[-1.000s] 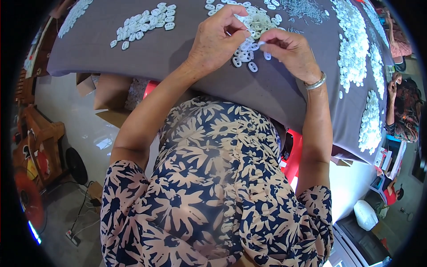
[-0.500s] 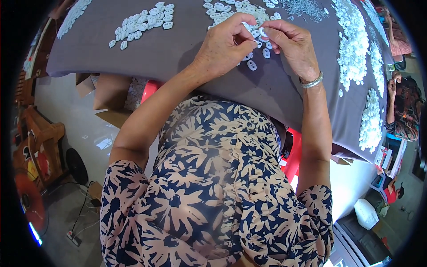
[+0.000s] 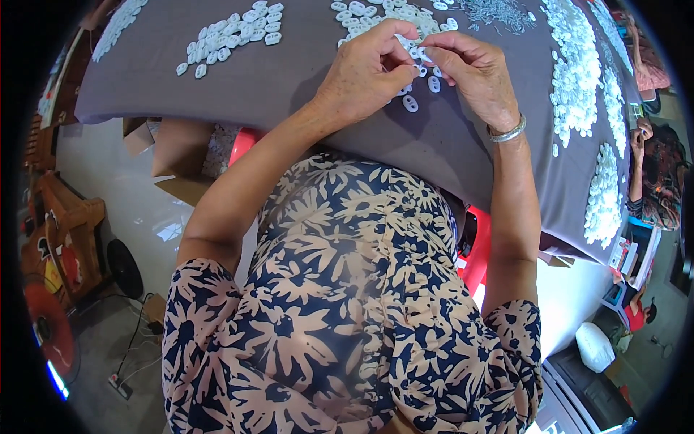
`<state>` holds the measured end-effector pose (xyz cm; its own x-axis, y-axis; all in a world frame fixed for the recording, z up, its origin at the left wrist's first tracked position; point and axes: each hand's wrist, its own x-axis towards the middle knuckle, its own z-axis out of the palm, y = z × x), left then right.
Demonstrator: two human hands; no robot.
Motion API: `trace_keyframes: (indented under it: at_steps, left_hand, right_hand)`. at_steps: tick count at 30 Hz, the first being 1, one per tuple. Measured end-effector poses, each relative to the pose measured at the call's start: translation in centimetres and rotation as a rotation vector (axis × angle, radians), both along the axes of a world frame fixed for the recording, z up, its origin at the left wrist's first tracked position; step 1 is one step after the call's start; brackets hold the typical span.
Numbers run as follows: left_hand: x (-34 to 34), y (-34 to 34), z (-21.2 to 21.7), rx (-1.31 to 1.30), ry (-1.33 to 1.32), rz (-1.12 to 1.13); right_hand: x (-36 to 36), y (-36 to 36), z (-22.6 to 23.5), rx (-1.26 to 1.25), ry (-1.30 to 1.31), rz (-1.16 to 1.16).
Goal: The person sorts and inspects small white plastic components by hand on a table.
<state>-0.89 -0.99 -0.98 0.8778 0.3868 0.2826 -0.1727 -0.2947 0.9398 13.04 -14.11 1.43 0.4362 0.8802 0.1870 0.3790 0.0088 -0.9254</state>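
Above the table, my right hand [image 3: 483,81] pinches a small white oval plastic piece with two holes [image 3: 424,54] between thumb and fingers. Close on its left, my left hand [image 3: 361,78] has its fingers curled and the thumb bent toward them. Whatever the left fingers hold is too small or hidden to make out. Beneath and behind both hands lies a loose heap of similar white oval pieces [image 3: 358,22]. Two of them, a near oval piece [image 3: 410,104] and another oval piece [image 3: 434,84], rest just below my fingertips.
A grey-brown cloth [image 3: 289,79] covers the table. A cluster of white pieces [image 3: 238,32] lies left, larger piles [image 3: 575,79] right, and small grey metal bits [image 3: 499,14] at the back. Cardboard boxes [image 3: 181,148] stand below the left edge. Another person's hands [image 3: 640,132] are at the far right.
The white oval piece in my right hand has shifted slightly left, toward my left fingertips. Both hands otherwise stay in nearly the same place.
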Motion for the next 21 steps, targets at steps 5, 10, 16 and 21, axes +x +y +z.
trace_keyframes:
  at_steps: [5, 10, 16, 21]
  left_hand:
    - [-0.01, -0.04, 0.02, -0.003, 0.005, -0.001]
    - [-0.11, 0.02, 0.00, 0.024, 0.031, -0.014]
    - [-0.16, -0.07, 0.15, -0.009, 0.011, -0.017]
    - [-0.27, -0.19, 0.71, 0.001, -0.015, 0.024]
  right_hand:
    - [0.06, -0.03, -0.23, 0.025, -0.060, 0.011]
    - [-0.04, -0.02, -0.19, 0.024, -0.137, 0.019]
    - [-0.26, -0.02, -0.11, 0.039, -0.130, 0.010]
    - [-0.65, 0.02, 0.12, 0.051, -0.218, 0.007]
